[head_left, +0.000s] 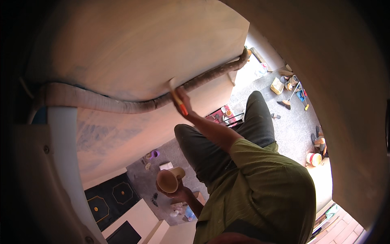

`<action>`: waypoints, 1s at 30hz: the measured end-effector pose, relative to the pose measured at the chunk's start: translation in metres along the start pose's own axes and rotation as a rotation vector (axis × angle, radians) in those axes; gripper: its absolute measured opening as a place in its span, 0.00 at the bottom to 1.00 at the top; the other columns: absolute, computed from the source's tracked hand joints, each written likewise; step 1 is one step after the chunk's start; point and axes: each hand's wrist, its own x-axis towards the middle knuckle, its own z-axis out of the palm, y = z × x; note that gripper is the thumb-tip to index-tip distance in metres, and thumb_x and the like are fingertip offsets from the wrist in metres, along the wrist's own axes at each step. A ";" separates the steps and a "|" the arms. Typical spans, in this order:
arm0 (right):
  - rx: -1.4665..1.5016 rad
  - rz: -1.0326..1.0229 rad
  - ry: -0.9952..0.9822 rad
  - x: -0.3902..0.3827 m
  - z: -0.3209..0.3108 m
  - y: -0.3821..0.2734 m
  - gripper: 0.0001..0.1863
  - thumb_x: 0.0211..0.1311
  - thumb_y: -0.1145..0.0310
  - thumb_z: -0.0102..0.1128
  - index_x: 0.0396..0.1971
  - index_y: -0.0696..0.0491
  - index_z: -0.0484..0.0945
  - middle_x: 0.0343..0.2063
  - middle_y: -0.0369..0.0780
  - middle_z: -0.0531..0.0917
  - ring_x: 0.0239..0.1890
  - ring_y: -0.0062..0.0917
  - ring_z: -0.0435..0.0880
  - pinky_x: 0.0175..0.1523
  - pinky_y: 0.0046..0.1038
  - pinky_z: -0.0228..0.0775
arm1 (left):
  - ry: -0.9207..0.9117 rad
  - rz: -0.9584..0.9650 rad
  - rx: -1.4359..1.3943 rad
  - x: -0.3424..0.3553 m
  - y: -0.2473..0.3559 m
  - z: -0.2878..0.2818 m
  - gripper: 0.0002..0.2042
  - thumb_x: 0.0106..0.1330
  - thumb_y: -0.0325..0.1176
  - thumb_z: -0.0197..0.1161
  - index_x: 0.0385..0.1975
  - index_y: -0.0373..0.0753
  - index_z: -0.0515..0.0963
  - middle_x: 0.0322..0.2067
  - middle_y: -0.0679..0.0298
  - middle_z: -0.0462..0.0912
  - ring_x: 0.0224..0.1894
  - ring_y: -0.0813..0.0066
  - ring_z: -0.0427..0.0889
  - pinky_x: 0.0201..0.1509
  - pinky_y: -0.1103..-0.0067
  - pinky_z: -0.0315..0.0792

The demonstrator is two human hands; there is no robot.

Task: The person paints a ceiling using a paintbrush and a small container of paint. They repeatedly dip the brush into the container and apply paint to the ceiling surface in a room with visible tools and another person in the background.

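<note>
My right hand [182,101] is raised, fingers wrapped round the handle of a paintbrush [184,109] that is yellow-orange with a red end. Its pale tip meets the wall [142,53] just above a long, bent brownish pipe [103,101], or is very near it. Lower down, my left hand [172,194] grips a tan tub [167,181] with a round mouth, tilted toward me; what is inside cannot be made out. The pipe runs along the wall, smudged with grey, and curves at its right end. Both hands are apart from each other.
Far below lies a grey floor with a purple mug [155,153], a broom [284,104], a yellowish container [277,86] and a white bucket [314,159]. Another person [319,142] is partly visible beside that bucket. A black panel with gold outlines [109,199] stands at lower left.
</note>
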 end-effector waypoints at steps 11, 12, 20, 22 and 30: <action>-0.343 -0.143 -0.120 0.084 -0.205 0.154 0.20 0.60 0.73 0.59 0.54 0.58 0.76 0.51 0.49 0.79 0.56 0.44 0.77 0.61 0.37 0.69 | -0.015 0.011 0.009 0.008 0.004 0.005 0.40 0.44 0.27 0.81 0.59 0.35 0.67 0.53 0.56 0.74 0.54 0.59 0.75 0.57 0.64 0.75; -0.177 0.176 0.021 0.080 -0.214 0.122 0.16 0.62 0.72 0.61 0.50 0.57 0.77 0.44 0.49 0.81 0.50 0.44 0.79 0.56 0.36 0.70 | 0.023 -0.037 0.017 0.001 0.010 0.004 0.40 0.43 0.28 0.81 0.59 0.35 0.67 0.52 0.56 0.74 0.53 0.59 0.75 0.57 0.64 0.75; -0.180 0.169 0.399 0.116 -0.221 0.109 0.06 0.66 0.70 0.58 0.33 0.57 0.73 0.30 0.44 0.72 0.34 0.39 0.74 0.41 0.36 0.68 | -0.127 0.146 -0.015 0.005 0.003 0.034 0.41 0.42 0.26 0.80 0.60 0.36 0.67 0.55 0.58 0.74 0.56 0.60 0.75 0.60 0.64 0.74; -0.246 -0.041 0.484 0.103 -0.158 0.098 0.06 0.65 0.71 0.57 0.35 0.57 0.73 0.30 0.44 0.72 0.33 0.39 0.73 0.40 0.36 0.67 | -0.145 0.145 -0.091 0.007 0.009 0.038 0.41 0.42 0.25 0.80 0.61 0.36 0.67 0.56 0.58 0.73 0.57 0.60 0.74 0.61 0.64 0.74; -0.054 -0.217 -0.196 0.034 -0.085 0.036 0.12 0.60 0.74 0.63 0.44 0.57 0.79 0.38 0.48 0.81 0.48 0.46 0.79 0.53 0.43 0.72 | -0.035 0.116 0.058 0.008 -0.005 0.004 0.40 0.43 0.32 0.82 0.58 0.36 0.68 0.52 0.56 0.74 0.54 0.57 0.75 0.58 0.62 0.74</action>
